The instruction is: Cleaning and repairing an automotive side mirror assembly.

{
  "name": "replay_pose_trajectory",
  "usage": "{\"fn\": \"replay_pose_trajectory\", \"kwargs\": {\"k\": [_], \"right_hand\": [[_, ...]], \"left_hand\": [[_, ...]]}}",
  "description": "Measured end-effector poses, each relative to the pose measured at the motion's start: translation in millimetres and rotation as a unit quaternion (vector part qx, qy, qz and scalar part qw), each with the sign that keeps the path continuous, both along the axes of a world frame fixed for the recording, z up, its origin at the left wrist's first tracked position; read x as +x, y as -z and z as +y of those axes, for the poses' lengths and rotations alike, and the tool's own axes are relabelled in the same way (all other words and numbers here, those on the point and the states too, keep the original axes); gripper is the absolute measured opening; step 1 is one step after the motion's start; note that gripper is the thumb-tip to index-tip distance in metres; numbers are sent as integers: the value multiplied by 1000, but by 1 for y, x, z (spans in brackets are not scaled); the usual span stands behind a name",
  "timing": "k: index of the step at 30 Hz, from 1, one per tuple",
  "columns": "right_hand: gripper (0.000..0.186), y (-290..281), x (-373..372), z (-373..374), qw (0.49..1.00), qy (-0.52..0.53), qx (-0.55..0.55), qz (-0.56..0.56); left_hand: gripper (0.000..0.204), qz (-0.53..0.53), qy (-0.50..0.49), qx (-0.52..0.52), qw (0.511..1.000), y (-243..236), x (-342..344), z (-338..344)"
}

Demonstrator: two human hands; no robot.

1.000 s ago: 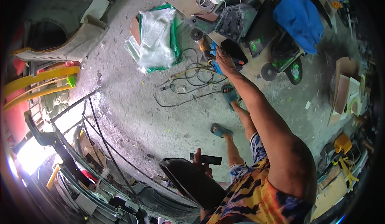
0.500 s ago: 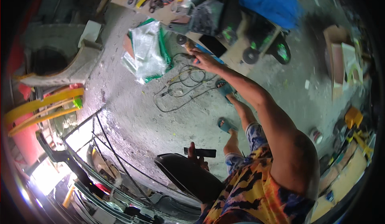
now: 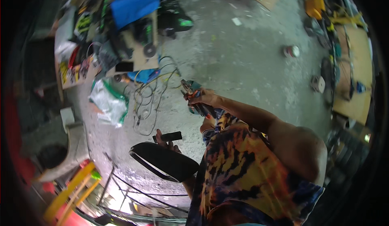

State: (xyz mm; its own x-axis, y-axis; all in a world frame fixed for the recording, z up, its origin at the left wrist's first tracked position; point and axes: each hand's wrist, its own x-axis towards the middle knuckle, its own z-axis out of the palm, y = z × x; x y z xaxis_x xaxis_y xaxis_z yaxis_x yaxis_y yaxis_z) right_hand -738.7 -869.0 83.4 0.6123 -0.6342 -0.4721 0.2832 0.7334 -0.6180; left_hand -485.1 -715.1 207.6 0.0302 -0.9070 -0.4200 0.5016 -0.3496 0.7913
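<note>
Head view: right hand (image 3: 206, 98) out front, curled around pliers (image 3: 187, 88).

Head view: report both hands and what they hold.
Left hand: gripping black mirror-like housing, black bar at its fingers. Right hand: holding plier-like tool. Nothing seen blocking either hand.

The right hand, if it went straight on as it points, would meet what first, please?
Probably the looped cords on the floor, beyond the tool in the right hand; depth is unclear, so it may pass above.
</note>
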Motion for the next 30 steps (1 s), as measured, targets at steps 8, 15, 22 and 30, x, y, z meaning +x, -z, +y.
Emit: {"fn": "replay_pose_trajectory", "kwargs": {"k": [8,15,22,30], "right_hand": [[25,-16,-135,1,995,-91,-34,-8],[23,-1,-224,-40,980,-66,-105,-158],[23,0,-384,-80,980,-54,-50,-185],[25,46,-613,-121,999,-14,-14,-46]], "left_hand": [[58,61,29,29,997,20,-156,-45],[57,117,6,68,991,56,-348,-121],[56,130,-143,27,981,61,-490,-133],[51,210,-144,-159,954,129,-639,-126]]}}
